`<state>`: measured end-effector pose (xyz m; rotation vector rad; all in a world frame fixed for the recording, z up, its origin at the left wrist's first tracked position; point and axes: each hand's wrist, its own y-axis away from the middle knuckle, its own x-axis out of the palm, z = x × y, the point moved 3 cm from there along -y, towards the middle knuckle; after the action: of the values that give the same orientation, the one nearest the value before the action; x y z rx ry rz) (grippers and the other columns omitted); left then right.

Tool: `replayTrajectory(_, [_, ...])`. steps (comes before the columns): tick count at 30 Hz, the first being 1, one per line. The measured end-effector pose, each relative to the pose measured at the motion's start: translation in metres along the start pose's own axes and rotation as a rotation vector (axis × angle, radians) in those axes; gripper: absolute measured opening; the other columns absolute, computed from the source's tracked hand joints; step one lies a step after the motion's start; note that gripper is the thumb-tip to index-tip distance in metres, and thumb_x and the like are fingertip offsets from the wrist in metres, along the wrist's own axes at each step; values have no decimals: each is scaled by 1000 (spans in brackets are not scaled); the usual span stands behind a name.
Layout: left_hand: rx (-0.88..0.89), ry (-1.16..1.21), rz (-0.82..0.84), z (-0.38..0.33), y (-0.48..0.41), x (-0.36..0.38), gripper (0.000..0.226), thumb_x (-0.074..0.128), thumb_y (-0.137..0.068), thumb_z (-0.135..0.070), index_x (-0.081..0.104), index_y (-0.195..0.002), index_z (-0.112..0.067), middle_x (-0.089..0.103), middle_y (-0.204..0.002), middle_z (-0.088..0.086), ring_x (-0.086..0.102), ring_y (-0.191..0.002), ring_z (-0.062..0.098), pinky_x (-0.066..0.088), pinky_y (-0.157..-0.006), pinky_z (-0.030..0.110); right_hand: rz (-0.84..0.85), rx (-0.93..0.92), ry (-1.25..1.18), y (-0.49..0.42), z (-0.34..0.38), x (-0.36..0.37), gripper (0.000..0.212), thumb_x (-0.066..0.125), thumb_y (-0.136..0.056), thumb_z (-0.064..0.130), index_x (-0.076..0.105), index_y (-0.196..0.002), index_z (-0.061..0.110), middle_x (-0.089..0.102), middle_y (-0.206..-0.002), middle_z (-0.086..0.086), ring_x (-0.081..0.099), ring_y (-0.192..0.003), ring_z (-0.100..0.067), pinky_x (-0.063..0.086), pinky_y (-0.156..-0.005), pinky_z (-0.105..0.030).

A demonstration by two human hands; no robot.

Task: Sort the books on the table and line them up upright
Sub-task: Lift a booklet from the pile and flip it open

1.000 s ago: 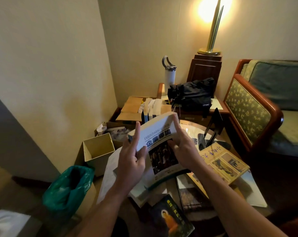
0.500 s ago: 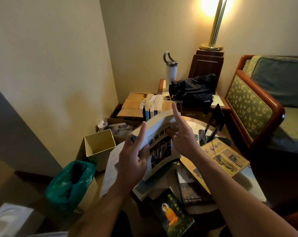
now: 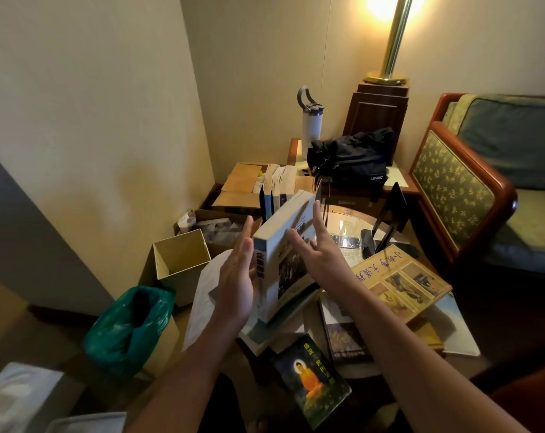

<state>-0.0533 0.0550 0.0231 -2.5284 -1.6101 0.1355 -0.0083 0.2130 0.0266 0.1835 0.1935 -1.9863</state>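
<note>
Head view: far left of our hands and lower, a bin lined with a green bag (image 3: 127, 323) gapes, its inside too dark to read. Nearer the left hand stands a cream open-topped box (image 3: 180, 257). Just beyond it a low carton (image 3: 216, 228) holds small pale packets, too blurred to name.

Our left hand (image 3: 236, 282) lies flat, fingers straight, palm against the back of the white paperback (image 3: 283, 242). The paperback stands on its lower edge, leaning, on a pile of flat books (image 3: 265, 332). Our right hand (image 3: 318, 257) is spread at the front cover, fingers loosely straight; we cannot tell whether it touches.

Just beyond the fingertips stands a row of upright books (image 3: 280, 189). Right of the right hand lie a yellow illustrated book (image 3: 402, 282) and a black bookend (image 3: 389, 214).
</note>
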Motion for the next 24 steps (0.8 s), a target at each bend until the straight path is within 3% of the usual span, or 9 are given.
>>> replayTrajectory(3, [-107,133,68,1,-3,3,35,33,-105,-41,49,-136,-46,48,-148,-7,48,-135,24,42,-110,48,56,113,-198,-1,11,6,88,58,-88,58,-3,-151,59,23,-164,-4,50,-130,-29,54,-93,-59])
replayTrajectory(6, [-170,118,145,4,-2,10,39,34,-107,-19,53,-136,-37,64,-123,-19,59,-121,12,52,-90,30,51,209,-299,-4,26,6,83,55,-93,57,-1,-155,51,21,-164,-3,54,-121,-26,53,-90,-64])
replayTrajectory(8, [-206,83,217,14,-2,17,38,36,-107,-21,53,-132,-45,68,-117,-25,61,-116,8,49,-85,25,34,254,-237,-5,34,0,80,58,-95,52,4,-154,50,27,-160,-5,58,-120,-33,56,-85,-62])
replayTrajectory(11, [-195,30,319,20,2,29,40,37,-107,-30,45,-142,-46,61,-133,-17,62,-116,5,52,-82,20,12,302,-123,-3,38,-17,88,60,-98,21,-1,-155,47,51,-131,-7,70,-93,-30,63,-70,-49])
replayTrajectory(13, [-178,28,340,20,4,36,41,36,-107,-33,41,-144,-50,54,-142,-13,60,-119,5,51,-82,18,3,307,-88,-1,36,-28,92,54,-98,7,-8,-157,41,40,-148,-6,66,-89,-25,62,-60,-37])
replayTrajectory(15, [-147,12,345,21,2,42,37,37,-105,-41,42,-136,-61,45,-152,-13,49,-132,9,46,-93,22,-5,289,-64,5,37,-35,86,50,-101,6,-5,-158,41,23,-163,-5,61,-93,-23,59,-55,-32])
replayTrajectory(18, [-106,3,361,20,-2,48,39,39,-98,-46,46,-132,-63,43,-154,-12,43,-138,8,43,-103,24,-36,278,-45,12,34,-48,79,51,-103,11,4,-158,42,31,-159,-11,60,-109,-32,61,-72,-42])
replayTrajectory(21, [-57,-69,371,21,-14,54,47,39,-101,-45,43,-148,-41,49,-151,-5,48,-134,7,50,-99,25,-70,266,-34,21,38,-67,77,52,-102,11,8,-159,39,44,-148,-15,62,-107,-33,60,-79,-46])
replayTrajectory(24, [12,-209,273,9,-31,61,43,38,-106,-31,46,-148,-22,50,-150,3,48,-134,10,51,-97,18,-113,262,25,27,44,-92,77,53,-101,9,10,-158,38,42,-149,-16,58,-116,-36,55,-91,-55])
